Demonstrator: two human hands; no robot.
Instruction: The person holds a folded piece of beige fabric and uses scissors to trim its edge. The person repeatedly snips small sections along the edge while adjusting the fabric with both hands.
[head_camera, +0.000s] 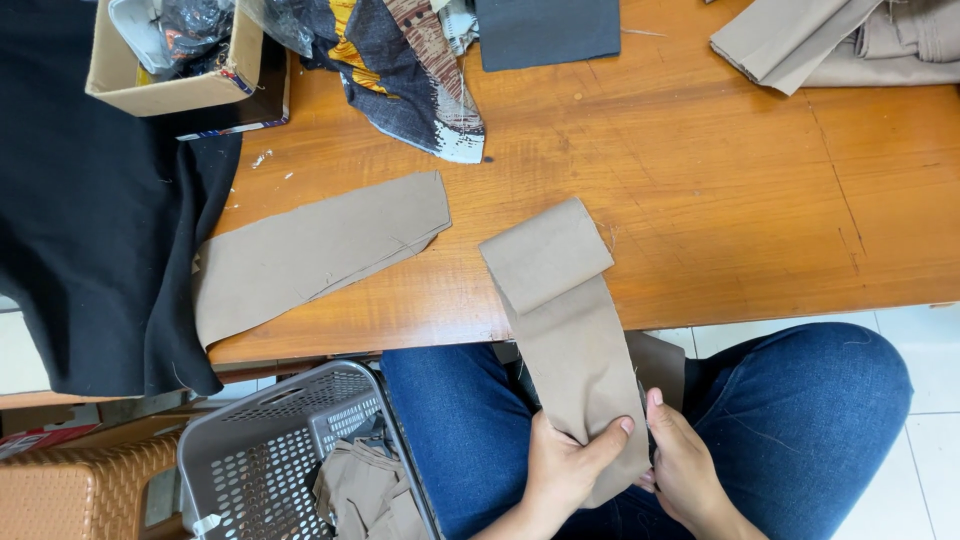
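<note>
The left hand (565, 465) pinched the near end of a tan fabric strip (565, 330), thumb laid over the front of the cloth and the fingers tucked behind it. The right hand (685, 465) gripped the same end from the right edge, fingers pointing up along the cloth. Both hands hovered over the lap, between the person's legs in blue jeans (800, 400).

From the hands the strip ran away up onto the near edge of the wooden surface (720, 190), where its far end was folded back over itself. A darker piece of tan cloth showed just behind the strip at the surface's edge.

To the left on the surface lay a second tan strip (310, 250), flat and apart from the held one, its left end touching a large black cloth (90, 230) that draped over the surface's left side. Farther off lay a patterned fabric scrap (410, 70), a dark grey cloth piece (545, 30) and a cardboard box (170, 60). At the far right lay folded beige fabric (840, 40).

Near left, beside the person's knee, stood a grey perforated basket (260, 450) holding tan offcuts (365, 490), with a brown woven stool (80, 490) next to it.
</note>
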